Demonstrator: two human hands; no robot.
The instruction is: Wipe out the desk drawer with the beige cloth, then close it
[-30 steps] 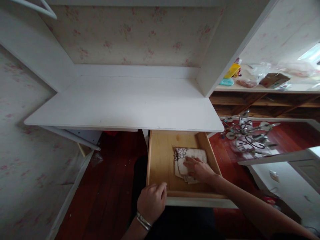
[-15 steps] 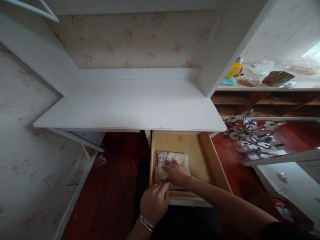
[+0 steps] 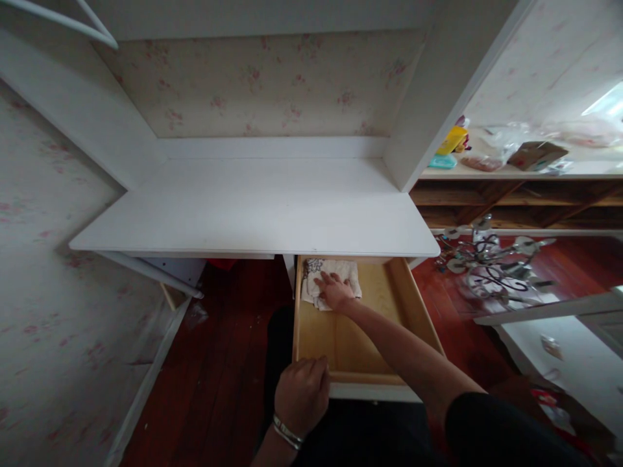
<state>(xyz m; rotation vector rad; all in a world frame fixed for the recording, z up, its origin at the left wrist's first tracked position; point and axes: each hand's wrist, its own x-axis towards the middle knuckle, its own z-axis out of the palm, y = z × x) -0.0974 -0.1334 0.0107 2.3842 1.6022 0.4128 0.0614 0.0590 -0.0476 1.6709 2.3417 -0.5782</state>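
The right hand (image 3: 335, 292) lies flat, fingers spread, on the folded cloth (image 3: 331, 279) at the drawer's (image 3: 413, 311) far left corner, while the left hand (image 3: 302, 392) curls over its near front edge.

support: open wooden drawer (image 3: 413, 311) | on it: folded patterned cloth (image 3: 348, 271), back-left corner

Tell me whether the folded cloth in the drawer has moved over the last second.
Yes. The folded cloth, under the right hand, has slid from the drawer's front right to its back left corner, by the desk top's edge.
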